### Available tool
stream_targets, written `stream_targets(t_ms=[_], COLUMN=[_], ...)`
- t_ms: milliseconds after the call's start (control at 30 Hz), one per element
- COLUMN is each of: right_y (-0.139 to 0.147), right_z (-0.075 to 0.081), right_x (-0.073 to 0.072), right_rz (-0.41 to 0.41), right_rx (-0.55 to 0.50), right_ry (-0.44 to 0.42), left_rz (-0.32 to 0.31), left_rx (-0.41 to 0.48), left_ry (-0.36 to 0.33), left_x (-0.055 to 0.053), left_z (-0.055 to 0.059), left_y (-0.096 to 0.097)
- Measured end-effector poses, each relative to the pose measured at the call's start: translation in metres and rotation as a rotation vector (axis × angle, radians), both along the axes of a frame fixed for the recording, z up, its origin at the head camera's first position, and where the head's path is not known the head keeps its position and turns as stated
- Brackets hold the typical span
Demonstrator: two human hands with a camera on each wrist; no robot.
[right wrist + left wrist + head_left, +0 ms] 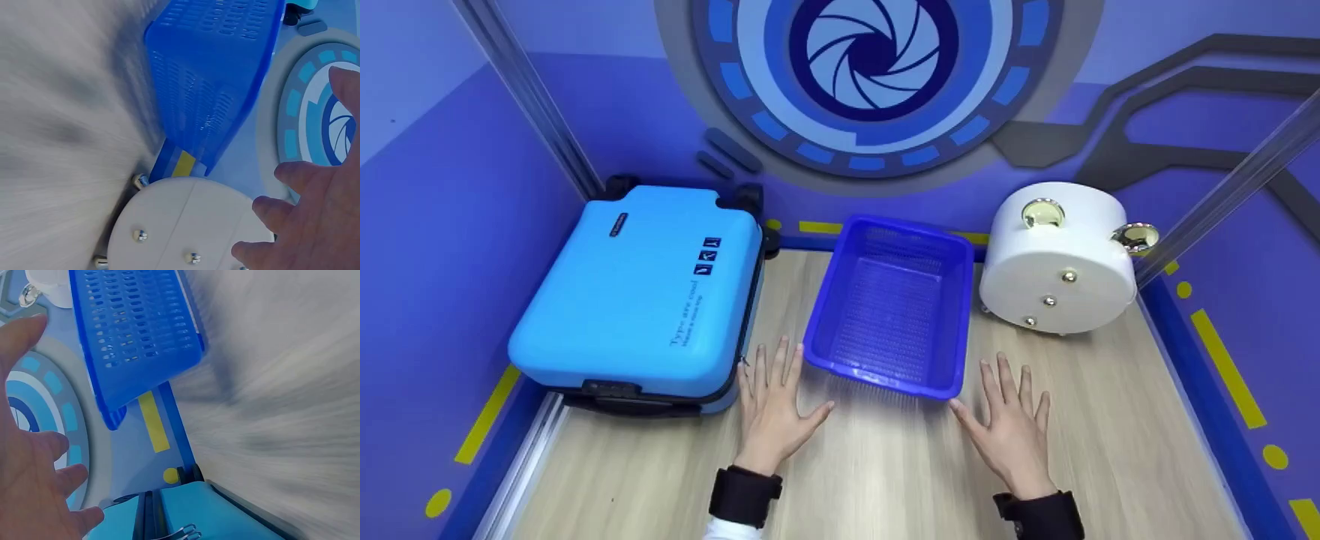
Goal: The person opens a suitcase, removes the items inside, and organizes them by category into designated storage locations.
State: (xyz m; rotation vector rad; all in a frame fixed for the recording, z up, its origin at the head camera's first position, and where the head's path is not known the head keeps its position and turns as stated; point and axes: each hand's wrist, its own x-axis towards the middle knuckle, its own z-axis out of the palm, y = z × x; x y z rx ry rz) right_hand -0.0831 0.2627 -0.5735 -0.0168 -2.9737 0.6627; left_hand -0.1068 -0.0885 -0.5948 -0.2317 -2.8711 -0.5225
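Note:
A blue plastic basket with perforated walls stands upright on the wood-grain tabletop, between and beyond the two hands. My left hand hovers by its near left corner with fingers spread, close to the right side of a light blue suitcase. Off the near right corner, my right hand also has its fingers spread and holds nothing. In the left wrist view a gap shows between the left hand and the basket. The right wrist view likewise shows the right hand apart from the basket.
The suitcase lies flat at the left, wheels toward the back wall. A white drum-shaped case with gold knobs and two gold round ears stands at the back right. Blue patterned panels enclose the back and sides, with metal posts at the corners.

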Motion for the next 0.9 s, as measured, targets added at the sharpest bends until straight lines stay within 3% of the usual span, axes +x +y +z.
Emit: stream_targets(t_ms=[233,467,567,667,767,900], right_y=[-0.01,-0.029,-0.041,-0.053,-0.066,-0.083], right_z=[0.007,0.005,0.0,-0.005,-0.01,-0.015], right_x=[0.003,0.008,0.012,0.016,0.02,0.025], right_rz=[0.023,0.085,0.131,0.182,0.225,0.271], right_rx=[-0.017,-0.041,-0.051,-0.066,-0.079,-0.086], right_ry=[0.039,0.126,0.164,0.198,0.229,0.275], left_rz=[-0.018,0.036,0.082,0.101,0.115,0.147], left_rx=[0.055,0.249,0.294,0.295,0.254,0.183], left_ry=[0.036,0.112,0.195,0.335,0.449,0.507], left_x=[0.011,0.025,0.03,0.032,0.033,0.032], left_z=[0.001,-0.014,-0.023,-0.026,-0.019,0.001], left_y=[0.005,0.01,0.006,-0.004,-0.019,-0.044])
